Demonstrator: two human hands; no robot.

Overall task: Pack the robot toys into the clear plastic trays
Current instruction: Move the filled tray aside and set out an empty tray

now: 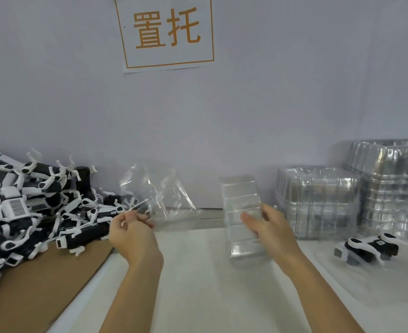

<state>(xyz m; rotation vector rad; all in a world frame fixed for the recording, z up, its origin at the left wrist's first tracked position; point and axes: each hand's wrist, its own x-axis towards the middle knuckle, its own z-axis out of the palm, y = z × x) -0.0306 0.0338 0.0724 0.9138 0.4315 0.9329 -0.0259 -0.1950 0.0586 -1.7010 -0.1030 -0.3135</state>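
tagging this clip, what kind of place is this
Probably a toy factory packing station: a heap of black-and-white robot toys on the left, stacks of clear plastic trays on the right, and an orange-lettered sign on the wall.

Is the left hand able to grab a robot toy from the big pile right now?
Probably not yet: the left hand already pinches a clear plastic bag. The pile of robot toys lies just beside it, nothing between.

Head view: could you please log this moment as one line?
left hand: pinches clear bag | right hand: holds clear tray | toy pile: left | tray stacks: right
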